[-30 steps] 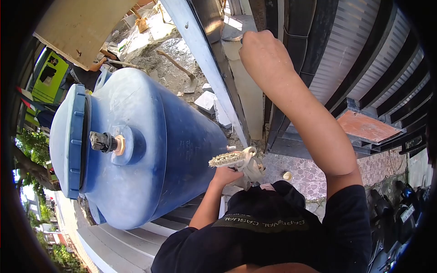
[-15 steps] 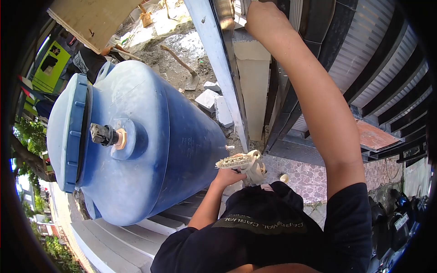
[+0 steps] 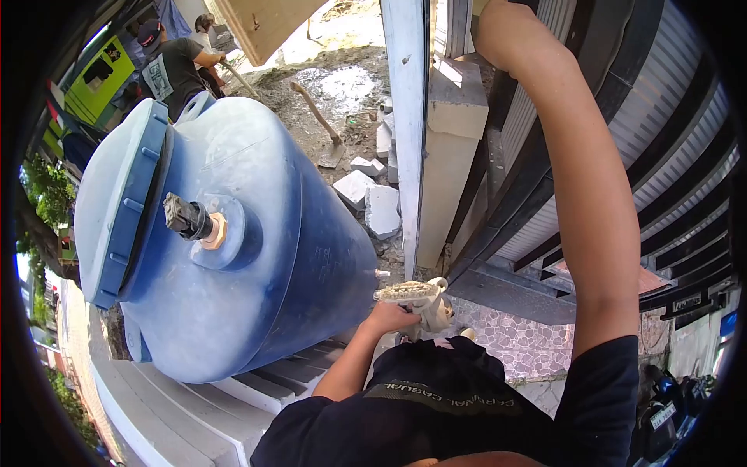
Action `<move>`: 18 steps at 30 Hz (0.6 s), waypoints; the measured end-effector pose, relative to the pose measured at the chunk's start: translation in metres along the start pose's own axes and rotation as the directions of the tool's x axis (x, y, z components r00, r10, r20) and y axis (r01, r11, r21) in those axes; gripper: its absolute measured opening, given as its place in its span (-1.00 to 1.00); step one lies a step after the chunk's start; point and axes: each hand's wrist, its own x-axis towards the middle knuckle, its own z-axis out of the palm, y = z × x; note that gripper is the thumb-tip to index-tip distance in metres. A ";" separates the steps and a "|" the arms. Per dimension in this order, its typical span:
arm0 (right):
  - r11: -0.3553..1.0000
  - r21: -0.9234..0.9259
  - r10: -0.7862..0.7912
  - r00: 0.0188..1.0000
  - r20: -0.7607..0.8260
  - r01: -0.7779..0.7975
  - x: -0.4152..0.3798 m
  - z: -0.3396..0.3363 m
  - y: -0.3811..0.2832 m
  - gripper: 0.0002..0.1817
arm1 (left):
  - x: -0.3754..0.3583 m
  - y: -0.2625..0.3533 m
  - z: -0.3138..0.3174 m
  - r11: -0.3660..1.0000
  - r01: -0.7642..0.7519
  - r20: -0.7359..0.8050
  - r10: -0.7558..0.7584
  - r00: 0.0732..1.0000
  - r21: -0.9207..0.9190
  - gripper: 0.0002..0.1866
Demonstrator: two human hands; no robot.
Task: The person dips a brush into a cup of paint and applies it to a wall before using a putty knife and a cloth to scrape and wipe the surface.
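Note:
My left hand (image 3: 391,317) is closed round a light-coloured bundle (image 3: 424,300) that looks like folded cloth or sacking, low at the centre, just right of the big blue tank (image 3: 257,226). At the top right, my right hand (image 3: 502,35) reaches up against a dark metal frame beside a pillar (image 3: 455,117); its fingers are cut off by the image edge and hidden, so what they touch cannot be made out. A capped pipe fitting (image 3: 191,219) sticks out of the tank near its ribbed lid (image 3: 128,206).
A person (image 3: 173,66) holds a long handle behind the tank. A hoe (image 3: 319,121) and white blocks (image 3: 381,210) lie on muddy ground. A pale upright post (image 3: 405,117) stands left of the pillar. Dark slatted metalwork (image 3: 669,171) is at right, motorbikes (image 3: 661,416) lower right.
The view has shifted, so the post, pillar and my right arm appear farther right. More of the person behind the tank now shows. My left hand still grips the bundle.

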 end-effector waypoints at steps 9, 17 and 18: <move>0.989 0.144 0.028 0.997 -0.073 -0.017 0.101 0.048 -0.008 -0.69 | -0.004 -0.020 0.006 0.997 -0.076 -0.033 0.075 0.997 -0.031 -0.51; 0.985 -0.100 -0.123 0.983 0.133 0.137 0.069 0.048 -0.011 -0.74 | -0.004 -0.026 0.003 0.993 -0.119 -0.058 0.120 0.991 0.019 -0.52; 0.985 -0.109 -0.112 0.977 0.181 0.133 0.056 0.040 -0.012 -0.75 | -0.003 -0.029 0.001 0.997 -0.067 -0.028 0.068 0.997 0.037 -0.51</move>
